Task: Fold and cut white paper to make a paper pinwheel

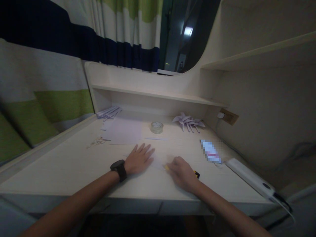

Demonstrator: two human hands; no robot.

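My left hand (pixel 139 159), with a dark watch (pixel 119 168) on its wrist, lies flat with fingers spread on a piece of white paper (pixel 156 161) on the desk. My right hand (pixel 182 172) is closed around a yellow and black utility knife (pixel 197 174). A yellow end shows by the thumb, at the paper's right side; the blade cannot be made out. The right hand is slightly blurred. A narrow paper strip (pixel 156 139) lies just beyond my left fingers.
A tape roll (pixel 157 127) and large white sheets (pixel 123 130) lie farther back. Paper sticks (pixel 109 112) are at the back left, small pale sticks (pixel 97 141) nearer. Paper pinwheels (pixel 189 122) sit at the back right. A phone (pixel 210 151) and a power strip (pixel 249 176) lie along the right.
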